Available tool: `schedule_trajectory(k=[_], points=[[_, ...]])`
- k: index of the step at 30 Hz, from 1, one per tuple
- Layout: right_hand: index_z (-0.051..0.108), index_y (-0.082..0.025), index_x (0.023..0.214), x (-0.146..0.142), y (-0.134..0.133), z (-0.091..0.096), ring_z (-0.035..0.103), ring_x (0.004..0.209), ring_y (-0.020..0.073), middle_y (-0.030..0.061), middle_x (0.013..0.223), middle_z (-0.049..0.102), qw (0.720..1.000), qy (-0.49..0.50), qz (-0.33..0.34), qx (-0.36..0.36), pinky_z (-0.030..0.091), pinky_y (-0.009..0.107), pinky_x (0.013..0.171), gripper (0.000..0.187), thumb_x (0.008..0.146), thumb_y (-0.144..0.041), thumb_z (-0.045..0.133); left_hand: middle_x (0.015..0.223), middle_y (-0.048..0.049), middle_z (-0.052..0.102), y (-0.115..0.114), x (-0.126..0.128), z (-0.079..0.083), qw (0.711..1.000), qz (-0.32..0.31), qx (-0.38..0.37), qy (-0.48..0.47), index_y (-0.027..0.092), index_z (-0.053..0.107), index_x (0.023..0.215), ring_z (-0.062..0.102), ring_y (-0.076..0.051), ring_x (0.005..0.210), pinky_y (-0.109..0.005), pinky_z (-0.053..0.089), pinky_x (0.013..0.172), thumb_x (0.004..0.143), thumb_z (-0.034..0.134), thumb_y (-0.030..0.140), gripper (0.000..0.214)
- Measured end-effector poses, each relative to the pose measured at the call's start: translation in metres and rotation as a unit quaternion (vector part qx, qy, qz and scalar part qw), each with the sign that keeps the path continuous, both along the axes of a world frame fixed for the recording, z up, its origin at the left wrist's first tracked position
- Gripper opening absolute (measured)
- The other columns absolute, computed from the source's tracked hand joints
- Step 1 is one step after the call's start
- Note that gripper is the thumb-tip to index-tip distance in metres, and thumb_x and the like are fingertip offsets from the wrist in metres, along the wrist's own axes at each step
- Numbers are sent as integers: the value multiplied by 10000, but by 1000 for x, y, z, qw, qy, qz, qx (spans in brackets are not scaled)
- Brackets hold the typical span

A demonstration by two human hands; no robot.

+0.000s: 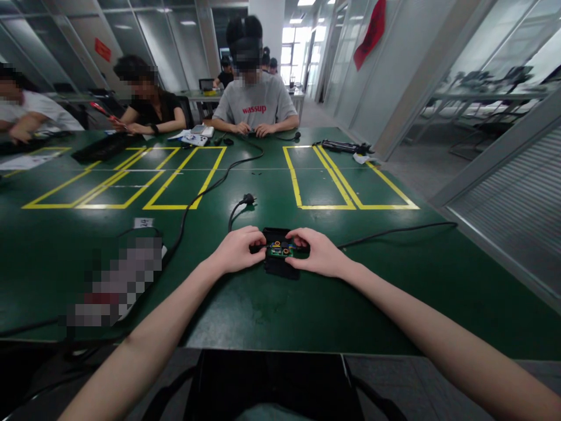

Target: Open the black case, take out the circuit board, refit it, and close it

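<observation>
A small black box (277, 266) lies on the green table (272, 304) in front of me, with a green circuit board (280, 249) carrying orange rings set in its open top. My left hand (239, 249) grips the box's left side, fingers curled over the edge by the board. My right hand (318, 252) grips the right side the same way. Black cables leave the box: one ends in a plug (248, 200) behind it, another (394, 231) runs off to the right.
Yellow taped rectangles (337, 181) mark the table's middle. A blurred-out object (118, 280) sits at my left with a white label (143, 222) behind it. Other people work at the far side and far left. A glass wall borders the right.
</observation>
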State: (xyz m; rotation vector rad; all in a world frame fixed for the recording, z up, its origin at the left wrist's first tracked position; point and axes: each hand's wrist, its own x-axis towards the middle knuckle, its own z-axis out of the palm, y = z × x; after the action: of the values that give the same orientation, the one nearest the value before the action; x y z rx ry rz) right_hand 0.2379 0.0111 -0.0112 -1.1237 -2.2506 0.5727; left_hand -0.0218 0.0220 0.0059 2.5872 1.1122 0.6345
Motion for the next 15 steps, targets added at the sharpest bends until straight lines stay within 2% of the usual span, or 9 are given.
schedule_trajectory(k=[7, 12, 15], points=[[668, -203, 1177, 9, 8, 2, 612, 840, 234, 42, 874, 659, 999, -28, 16, 40, 482, 388, 818, 434, 821, -414, 797, 781, 3, 591, 2, 3, -1, 999, 6, -35, -15, 181, 633, 834, 552, -144, 688, -250, 406, 642, 869, 599, 221, 63], [620, -211, 1242, 12, 10, 4, 601, 774, 209, 34, 855, 656, 999, -10, 17, 25, 477, 347, 735, 413, 879, -385, 716, 714, 25, 566, 2, 5, -2, 995, 13, -86, -44, 189, 586, 790, 511, -135, 642, -249, 378, 617, 847, 580, 230, 71], [635, -209, 1114, 19, 12, 8, 576, 703, 170, 9, 800, 633, 999, -2, 43, 5, 464, 307, 676, 260, 869, -290, 659, 672, 34, 531, 1, 7, -2, 989, 23, -120, -78, 184, 578, 773, 476, -128, 617, -244, 356, 593, 833, 571, 247, 88]])
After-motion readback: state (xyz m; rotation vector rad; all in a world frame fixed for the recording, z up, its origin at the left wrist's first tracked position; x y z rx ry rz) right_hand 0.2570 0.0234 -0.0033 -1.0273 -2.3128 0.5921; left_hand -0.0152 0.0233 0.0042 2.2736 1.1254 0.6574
